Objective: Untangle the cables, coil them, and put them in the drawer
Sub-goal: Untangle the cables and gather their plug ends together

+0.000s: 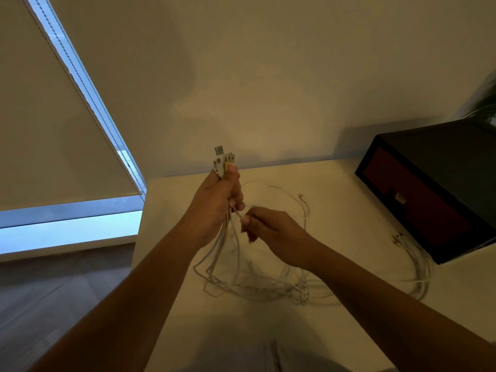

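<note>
Left hand (pixel 218 202): raised above the table (pixel 346 189), fingers and thumb curled tight round a bundle of white cables (pixel 252 288). Three USB plugs (pixel 223 160) stand up out of the top of the fist, side by side. Below the fist the strands hang down and spread into a loose tangle of loops that lies on the tabletop in front of the person.

Right hand (pixel 273 233): just beside and slightly lower than the left, thumb and forefinger pinching one thin strand close under the left fist; the other fingers are curled. The two hands are near each other but not touching.

One small connector (pixel 301 196) at a loose cable end lies on the table beyond the right hand. A second bunch of white cable (pixel 422 272) lies in a rough coil further right, with its ends close against the front lower corner of the dark drawer unit (pixel 442 149). The drawer (pixel 418 210), with a reddish front, is closed; no cable is inside it.

Background: pale wall (pixel 268 63), lowered roller blind (pixel 53 116) at left, plant fronds (pixel 486 103) at far right.
</note>
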The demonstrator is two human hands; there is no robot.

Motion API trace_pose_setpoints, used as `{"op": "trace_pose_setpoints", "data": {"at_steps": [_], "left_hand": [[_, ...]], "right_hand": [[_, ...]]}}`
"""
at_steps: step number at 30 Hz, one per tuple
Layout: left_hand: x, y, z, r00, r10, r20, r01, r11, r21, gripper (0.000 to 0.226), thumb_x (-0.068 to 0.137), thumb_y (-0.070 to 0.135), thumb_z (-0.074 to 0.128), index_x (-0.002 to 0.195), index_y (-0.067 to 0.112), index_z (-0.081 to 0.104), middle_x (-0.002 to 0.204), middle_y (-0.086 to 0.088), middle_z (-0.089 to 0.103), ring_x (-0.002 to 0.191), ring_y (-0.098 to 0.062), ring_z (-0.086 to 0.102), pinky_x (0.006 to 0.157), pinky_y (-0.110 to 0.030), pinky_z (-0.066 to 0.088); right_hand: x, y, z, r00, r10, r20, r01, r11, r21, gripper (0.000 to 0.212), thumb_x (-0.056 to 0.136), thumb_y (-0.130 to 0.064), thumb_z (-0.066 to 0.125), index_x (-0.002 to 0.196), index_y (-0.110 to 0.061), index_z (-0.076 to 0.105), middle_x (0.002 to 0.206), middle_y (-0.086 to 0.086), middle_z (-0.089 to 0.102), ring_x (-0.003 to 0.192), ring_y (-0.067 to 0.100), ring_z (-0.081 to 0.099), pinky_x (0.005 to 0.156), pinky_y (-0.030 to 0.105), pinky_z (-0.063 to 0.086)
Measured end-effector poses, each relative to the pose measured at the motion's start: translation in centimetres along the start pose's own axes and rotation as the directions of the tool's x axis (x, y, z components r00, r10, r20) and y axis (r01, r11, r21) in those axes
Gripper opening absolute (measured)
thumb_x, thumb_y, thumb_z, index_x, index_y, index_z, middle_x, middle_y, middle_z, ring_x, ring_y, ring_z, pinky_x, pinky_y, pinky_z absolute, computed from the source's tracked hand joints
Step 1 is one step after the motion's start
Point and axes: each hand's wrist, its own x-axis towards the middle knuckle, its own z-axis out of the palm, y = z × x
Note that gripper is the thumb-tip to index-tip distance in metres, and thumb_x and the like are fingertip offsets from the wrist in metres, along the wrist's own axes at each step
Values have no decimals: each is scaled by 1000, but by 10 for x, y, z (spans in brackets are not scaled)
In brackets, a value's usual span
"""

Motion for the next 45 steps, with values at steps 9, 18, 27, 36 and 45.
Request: {"op": "trace_pose_setpoints", "data": {"at_steps": [9,18,27,36,45], "left_hand": [[-9,-2,5,1000,5,9,-4,998,-63,34,103,24,34,71,14,37,54,7,35,49,-8,36,63,-27,46],[-7,12,2,990,129,-52,-122,984,127,31,104,20,35,73,15,35,51,11,35,48,-5,32,49,-23,34],[14,40,-41,939,161,-303,-175,984,-17,36,104,18,36,69,23,32,47,12,30,42,-5,24,39,-17,20],[14,51,-79,909,166,-382,-193,981,-34,38,104,23,37,67,23,28,48,12,25,41,-4,20,38,-16,19],[3,43,-49,970,110,-218,-26,934,356,28,94,19,59,68,25,48,41,14,33,37,-1,27,38,-16,22]], "right_hand": [[9,3,11,993,87,-79,-91,995,-47,44,101,-37,40,60,-22,44,57,-8,48,48,3,45,63,31,42],[7,18,9,997,-27,-74,12,981,-195,43,99,-43,34,59,-27,33,55,-7,38,52,9,35,56,31,32],[-8,50,-6,995,-36,-96,-12,891,-453,40,92,-59,23,63,-33,30,55,-10,40,51,6,38,50,26,29],[-37,105,-30,981,152,-120,-192,851,-490,44,90,-59,19,68,-28,42,60,-5,50,55,13,46,55,31,33],[-26,76,-36,983,123,-138,-171,889,-426,38,100,-41,35,65,-29,42,55,-7,47,49,7,41,50,21,29]]}}
